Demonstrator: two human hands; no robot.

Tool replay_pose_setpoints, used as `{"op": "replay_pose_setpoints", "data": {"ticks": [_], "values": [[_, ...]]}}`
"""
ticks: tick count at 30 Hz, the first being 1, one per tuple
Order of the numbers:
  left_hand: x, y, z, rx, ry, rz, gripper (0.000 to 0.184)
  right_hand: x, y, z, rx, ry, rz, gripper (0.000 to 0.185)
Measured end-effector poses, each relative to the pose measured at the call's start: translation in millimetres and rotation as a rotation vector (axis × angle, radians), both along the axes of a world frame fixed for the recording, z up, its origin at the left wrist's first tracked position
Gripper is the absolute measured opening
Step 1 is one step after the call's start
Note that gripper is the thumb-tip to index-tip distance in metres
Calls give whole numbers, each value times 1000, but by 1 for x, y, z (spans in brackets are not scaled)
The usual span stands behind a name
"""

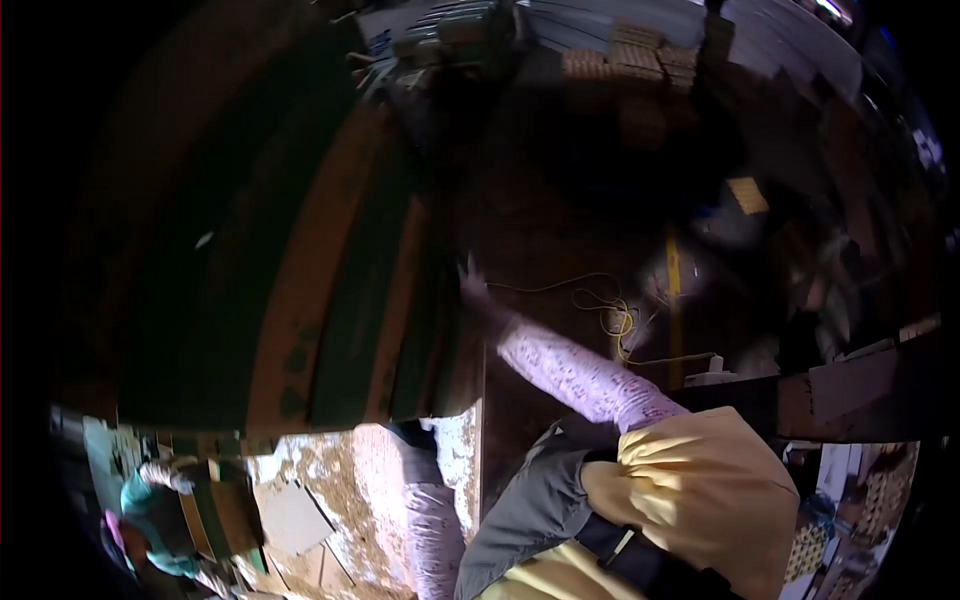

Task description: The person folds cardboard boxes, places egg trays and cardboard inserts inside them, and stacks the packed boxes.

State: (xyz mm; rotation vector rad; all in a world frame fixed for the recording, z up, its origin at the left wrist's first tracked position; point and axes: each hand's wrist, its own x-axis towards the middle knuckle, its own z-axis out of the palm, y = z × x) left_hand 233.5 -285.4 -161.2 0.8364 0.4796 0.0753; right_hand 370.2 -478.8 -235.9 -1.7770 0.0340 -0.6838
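Observation:
A large brown cardboard piece with dark green stripes [320,250] fills the left half of the head view, blurred and dimly lit. My right hand [472,282] reaches out from a floral sleeve beside its right edge. The fingers look stretched out, and whether they touch the cardboard I cannot tell. Low in the picture, my left hand [415,438] is at the cardboard's lower edge, with its fingers hidden in the dark. Under the left sleeve lies a worn, whitish-brown surface [320,455].
Another person in a teal top [150,510] handles a green-striped carton [225,515] at lower left. A yellow cord [622,325] lies loosely on the dark floor near a yellow line [673,265]. Stacked tan trays [630,60] stand at the back.

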Motion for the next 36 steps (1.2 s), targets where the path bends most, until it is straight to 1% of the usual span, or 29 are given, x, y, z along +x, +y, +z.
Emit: {"op": "replay_pose_setpoints", "data": {"ticks": [1,2,4,7,15,18,19,21,23,24,26,27,28,29,30,31,32,33,34,35,36], "values": [[1,0,-21,-32,75,-8,68,-17,11,7,510,296,211,57],[2,0,-36,-52,130,-15,68,-23,20,4,744,444,317,56],[6,-1,-58,-85,199,-7,69,-25,29,0,928,534,430,55],[12,0,-75,-107,275,4,70,-21,27,5,1039,564,541,54],[-4,4,-83,-79,319,-2,72,-26,6,21,1121,563,754,54],[-23,17,-89,-33,317,-20,73,-32,10,29,1155,562,798,54],[-29,19,-88,27,323,-43,76,-37,15,30,1156,568,800,54],[-47,44,-114,81,340,-147,76,-59,28,29,1128,589,777,55],[-73,50,-127,117,366,-265,78,-91,41,23,1031,650,752,56],[-89,53,-137,144,432,-329,76,-114,42,19,956,702,766,56],[-137,53,-138,489,448,-503,74,-163,29,13,744,820,810,57],[-151,62,-153,831,424,-658,74,-191,18,14,612,870,809,58],[-160,63,-171,1170,375,-808,73,-221,12,9,395,834,721,59],[-176,51,-153,1447,356,-887,71,-242,5,-18,285,759,735,57],[-191,61,-174,1662,308,-988,73,-262,-8,-16,130,958,701,53],[-200,63,-185,1713,331,-1081,75,-289,-23,-22,127,963,714,47],[-205,63,-191,1765,356,-1173,77,-311,-45,30,21,1157,625,48],[-206,63,-191,1676,407,-1255,86,-337,-45,-43,39,1033,618,52],[-207,59,-193,1697,357,-1255,87,-362,-52,-64,-7,1079,520,53],[-209,54,-195,1716,318,-1251,88,-385,-58,-73,-55,1125,433,53],[-213,49,-185,1738,302,-1238,89,-404,-67,-61,-94,1105,414,50]]}}
